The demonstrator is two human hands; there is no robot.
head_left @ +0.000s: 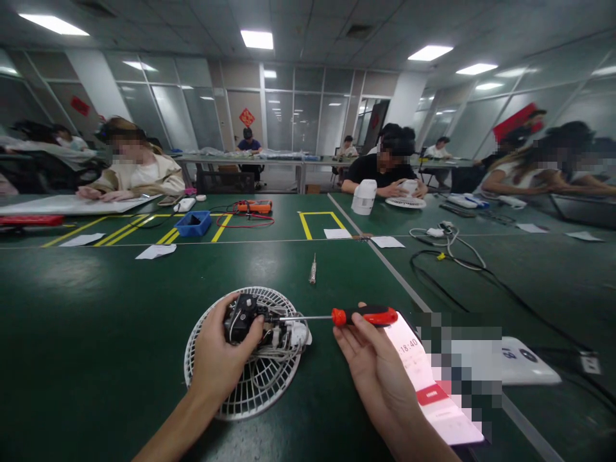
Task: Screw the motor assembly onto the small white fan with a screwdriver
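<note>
My left hand is closed around a black fan motor that rests over a round white fan grille. White wires and a white plastic part lie beside the motor on the grille. My right hand holds a screwdriver by its red and black handle, thumb on top. The screwdriver's shaft lies level and points left, its tip at the motor's right side; the exact contact is hidden. Beyond the hands a small clear-handled screwdriver lies on the green table.
A lit phone lies right of my right hand, near a white device. Black and white cables cross the right side. Farther off are a blue bin, an orange multimeter and paper slips. Several people sit around the tables.
</note>
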